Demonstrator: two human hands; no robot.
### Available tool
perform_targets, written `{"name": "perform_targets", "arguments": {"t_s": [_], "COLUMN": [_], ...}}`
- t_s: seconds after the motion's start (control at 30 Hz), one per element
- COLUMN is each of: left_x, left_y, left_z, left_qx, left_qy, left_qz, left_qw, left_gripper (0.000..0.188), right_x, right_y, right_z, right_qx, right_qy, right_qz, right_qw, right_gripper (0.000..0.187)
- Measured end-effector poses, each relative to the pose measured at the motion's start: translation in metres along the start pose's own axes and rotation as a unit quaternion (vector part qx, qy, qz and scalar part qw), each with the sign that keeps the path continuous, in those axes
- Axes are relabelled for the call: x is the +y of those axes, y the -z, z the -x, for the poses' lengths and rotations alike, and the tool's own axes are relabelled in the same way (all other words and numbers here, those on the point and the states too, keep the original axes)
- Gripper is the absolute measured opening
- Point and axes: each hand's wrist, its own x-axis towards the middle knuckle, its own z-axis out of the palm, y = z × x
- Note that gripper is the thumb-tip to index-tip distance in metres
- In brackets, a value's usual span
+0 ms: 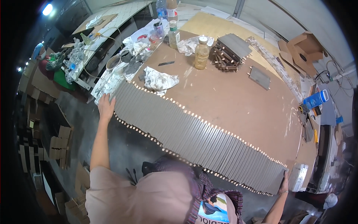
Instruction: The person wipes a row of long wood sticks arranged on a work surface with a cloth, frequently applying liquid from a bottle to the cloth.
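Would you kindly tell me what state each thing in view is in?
Row of grey slats: lined up side by side
Left hand: fingers extended, against the row's left end
Right hand: against the row's right end, partly hidden
Loose grey panel: lying flat
Grey panel stack: unevenly piled
Yellowish bottle: upright, capped
Nearest white wad: crumpled
Cardboard box: open
Lamp: lit

Dark grey floor (82, 125), pale wall (266, 24), white side table (128, 12), bright lamp (47, 9).
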Motion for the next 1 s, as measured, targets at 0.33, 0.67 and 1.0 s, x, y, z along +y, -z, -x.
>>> {"name": "perform_targets", "arguments": {"t_s": [0.33, 0.67, 1.0], "left_x": [-0.017, 0.1, 0.448], "left_y": [0.02, -0.002, 0.083], "left_z": [-0.02, -0.06, 0.164], "left_qx": [-0.024, -0.054, -0.335], "left_qy": [-0.012, -0.176, -0.557], "left_qz": [-0.009, 0.157, 0.367], "left_qw": [1.0, 0.97, 0.665], "left_gripper": [0.053, 0.054, 0.049], "right_x": [0.012, 0.0, 0.003], "right_y": [-0.045, -0.057, -0.054], "right_z": [0.031, 0.045, 0.042], "right_qx": [-0.025, 0.115, 0.092], "right_qy": [-0.002, 0.022, 0.051], "right_qz": [0.063, 0.179, 0.233], "right_qw": [0.998, 0.977, 0.967], "right_gripper": [0.078, 0.062, 0.082]}}
